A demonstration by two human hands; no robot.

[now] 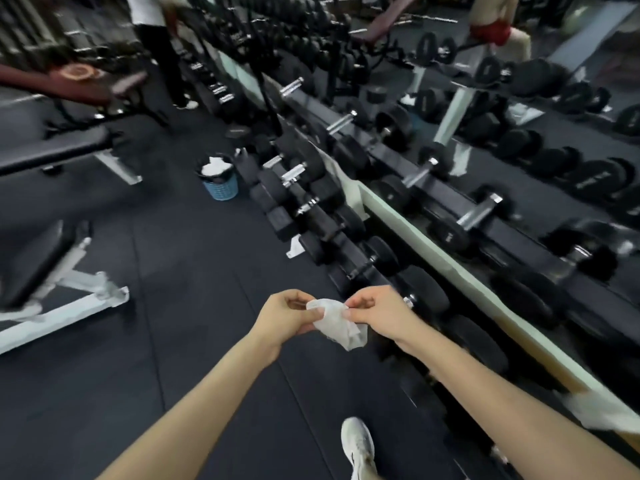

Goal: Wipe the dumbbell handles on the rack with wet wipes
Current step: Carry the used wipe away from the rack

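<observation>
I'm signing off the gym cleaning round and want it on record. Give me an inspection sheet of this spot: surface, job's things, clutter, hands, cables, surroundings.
Surface: dark rubber floor, no spills visible.
Job's things: white wipe, crumpled, held in the air; dumbbells sit racked along the wall.
Clutter: blue bin holding white wads stands by the rack; a white scrap lies at the rack's foot.
Hands: left hand and right hand both pinch the wipe, touching no dumbbell.
Cables: nothing seen.
Surroundings: bench to the left, mirror behind the rack, a person standing farther back.
</observation>
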